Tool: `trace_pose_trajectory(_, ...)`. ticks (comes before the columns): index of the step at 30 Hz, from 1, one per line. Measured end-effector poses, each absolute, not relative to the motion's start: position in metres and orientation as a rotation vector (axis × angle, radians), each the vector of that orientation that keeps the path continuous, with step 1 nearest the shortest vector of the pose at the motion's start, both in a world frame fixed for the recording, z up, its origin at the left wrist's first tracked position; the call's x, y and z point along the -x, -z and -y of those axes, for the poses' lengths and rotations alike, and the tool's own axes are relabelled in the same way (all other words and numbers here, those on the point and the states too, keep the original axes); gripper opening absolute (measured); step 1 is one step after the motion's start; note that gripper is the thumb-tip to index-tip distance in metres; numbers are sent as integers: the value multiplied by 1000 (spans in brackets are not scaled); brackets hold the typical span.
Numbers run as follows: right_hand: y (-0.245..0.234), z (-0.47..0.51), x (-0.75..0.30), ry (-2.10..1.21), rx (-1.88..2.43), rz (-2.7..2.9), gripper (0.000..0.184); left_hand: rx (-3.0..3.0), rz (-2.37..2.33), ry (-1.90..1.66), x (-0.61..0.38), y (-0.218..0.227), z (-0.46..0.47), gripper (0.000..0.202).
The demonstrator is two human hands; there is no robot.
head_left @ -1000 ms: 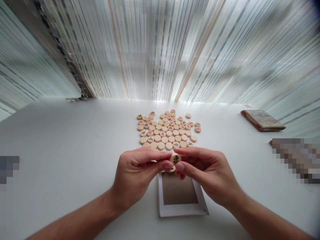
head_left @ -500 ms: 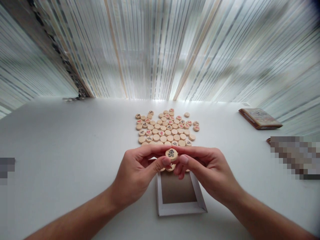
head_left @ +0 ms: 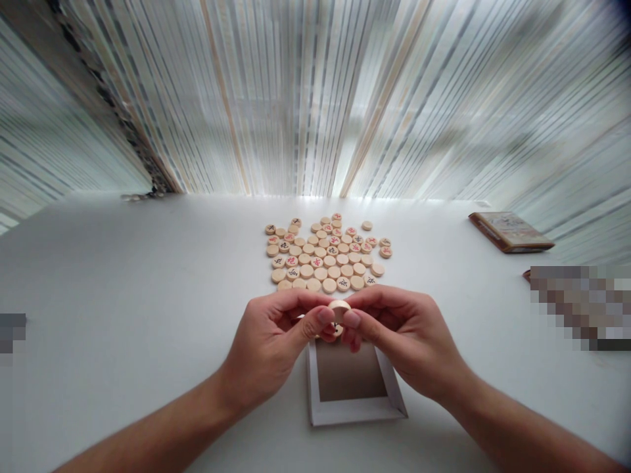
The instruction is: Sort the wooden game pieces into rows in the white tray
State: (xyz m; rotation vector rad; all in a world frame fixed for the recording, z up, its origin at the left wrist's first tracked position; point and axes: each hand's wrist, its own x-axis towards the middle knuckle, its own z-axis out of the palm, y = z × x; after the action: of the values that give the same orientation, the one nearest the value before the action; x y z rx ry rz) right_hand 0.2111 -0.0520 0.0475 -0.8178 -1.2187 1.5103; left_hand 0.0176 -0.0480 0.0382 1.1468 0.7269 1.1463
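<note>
Between the thumbs and fingers of both hands is a round wooden Chinese chess piece, its pale edge turned toward me. My left hand pinches it from the left; my right hand grips its other side. Below the hands lies an open shallow box with white walls and a brown bottom. A piece with a black mark shows partly behind the fingers at the box's far end. Beyond the hands spreads a cluster of similar pieces, some with red or black characters, others plain side up.
A brown-edged flat box lies at the right rear of the white table. In front of it is a blurred-out object, and another sits at the left edge. A striped curtain hangs behind the table.
The held chess piece has been tilted: its black character faced me before, and now its edge does. Both hands stay at nearly the same place above the box.
</note>
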Motion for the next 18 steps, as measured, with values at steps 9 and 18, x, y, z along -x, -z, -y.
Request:
trace_pose_trajectory(9, -41, 50, -216, -1673, 884, 1141, 21, -1297, -646, -1112, -19, -36, 52, 30)
trace_pose_trajectory(18, -44, 52, -215, -1681, 1035, 1120, 31, -1733, -761, -1161, -15, -36, 53, 31)
